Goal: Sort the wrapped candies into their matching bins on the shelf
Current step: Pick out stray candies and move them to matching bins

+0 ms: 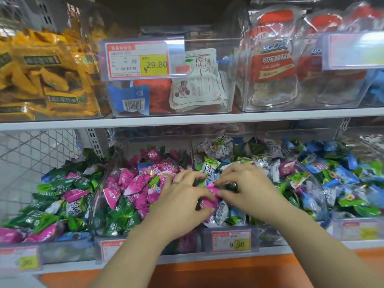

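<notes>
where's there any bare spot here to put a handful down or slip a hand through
Free: the orange ledge below the price tags; the gap by the wire mesh above the left green heap; the headroom in the upper middle clear bin. Crowded: the lower bins are all heaped, and the left hand and right hand meet on a pink candy.

The left hand [182,196] and right hand [247,188] pinched one crinkled pink foil-wrapped candy [208,201]. Green wrapped candies [52,194] lay at nine o'clock, blue wrapped candies [342,175] at three o'clock.

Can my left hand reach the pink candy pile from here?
Probably yes: the left hand is beside the open pink candy pile, nothing between, though it pinches one wrapped candy.
</notes>
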